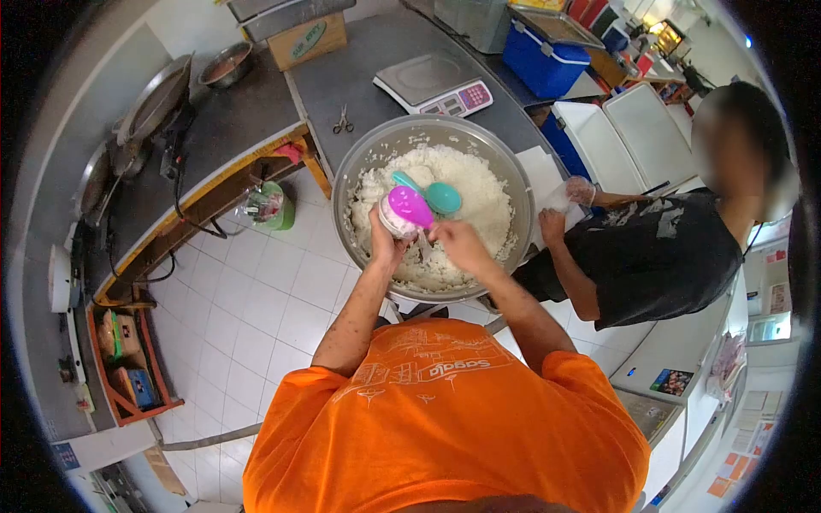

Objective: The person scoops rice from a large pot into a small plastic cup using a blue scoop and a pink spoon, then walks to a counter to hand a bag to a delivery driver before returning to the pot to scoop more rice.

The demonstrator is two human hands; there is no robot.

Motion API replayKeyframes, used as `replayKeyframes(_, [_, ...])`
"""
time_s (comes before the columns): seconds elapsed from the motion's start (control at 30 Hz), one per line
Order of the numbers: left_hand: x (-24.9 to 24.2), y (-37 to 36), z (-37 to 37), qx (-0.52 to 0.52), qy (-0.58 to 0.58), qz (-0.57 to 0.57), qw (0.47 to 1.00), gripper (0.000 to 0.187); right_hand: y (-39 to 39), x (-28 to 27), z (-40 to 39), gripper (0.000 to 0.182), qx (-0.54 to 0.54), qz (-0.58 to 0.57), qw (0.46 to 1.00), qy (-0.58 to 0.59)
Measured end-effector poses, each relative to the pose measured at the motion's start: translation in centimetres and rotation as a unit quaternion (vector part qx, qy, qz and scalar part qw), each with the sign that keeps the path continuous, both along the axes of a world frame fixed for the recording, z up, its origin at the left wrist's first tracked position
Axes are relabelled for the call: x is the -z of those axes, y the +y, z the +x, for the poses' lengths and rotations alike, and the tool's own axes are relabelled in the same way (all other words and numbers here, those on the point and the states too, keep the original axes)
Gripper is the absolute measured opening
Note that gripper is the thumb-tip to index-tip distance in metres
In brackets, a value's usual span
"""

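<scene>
A wide metal bowl full of white rice stands in front of me. Over its near left part, my left hand is wrapped round a small cup with white contents. My right hand is closed on the handle of a purple spoon, whose head lies over the cup's opening. Just behind, a teal spoon rests on the rice, its handle pointing to the upper left.
A scale and scissors lie on the dark table beyond the bowl. At the right a co-worker in black stands close to the bowl, near white sheets. A green bin is on the floor at left.
</scene>
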State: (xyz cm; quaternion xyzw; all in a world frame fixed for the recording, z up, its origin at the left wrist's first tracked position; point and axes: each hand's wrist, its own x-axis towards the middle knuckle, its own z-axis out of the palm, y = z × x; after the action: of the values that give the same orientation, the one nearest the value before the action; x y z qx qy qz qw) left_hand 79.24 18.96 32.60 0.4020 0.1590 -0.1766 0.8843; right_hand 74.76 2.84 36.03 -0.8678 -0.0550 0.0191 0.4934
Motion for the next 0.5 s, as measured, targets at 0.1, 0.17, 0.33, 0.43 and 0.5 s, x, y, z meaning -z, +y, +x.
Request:
replayKeyframes(0.1, [0.6, -0.4, -0.3, 0.002, 0.040, -0.044, 0.998, 0.057, 2.3, 1.0, -1.3, 0.030, 0.028, -0.079, 0.996, -0.026])
replayKeyframes(0.17, [0.0, 0.4, -0.5, 0.093, 0.057, -0.024, 0.994, 0.056, 2.2, 1.1, -1.7, 0.034, 0.033, -0.148, 0.988, -0.034])
replayKeyframes(0.33, [1.8, 0.6, -0.1, 0.078, 0.096, -0.045, 0.991, 0.058, -0.8, 0.6, 1.9, 0.035, 0.031, -0.158, 0.986, -0.033])
replayKeyframes(0.43, [0.8, 0.7, 0.3, 0.049, 0.015, -0.005, 0.999, 0.056, -1.4, -1.3, 2.0, 0.035, 0.070, -0.053, 0.994, 0.059])
replayKeyframes(0.5, [0.6, -0.2, 0.5, -0.023, -0.001, 0.006, 1.000, 0.054, 0.2, -0.7, 0.4, 0.036, 0.018, 0.027, 0.992, 0.121])
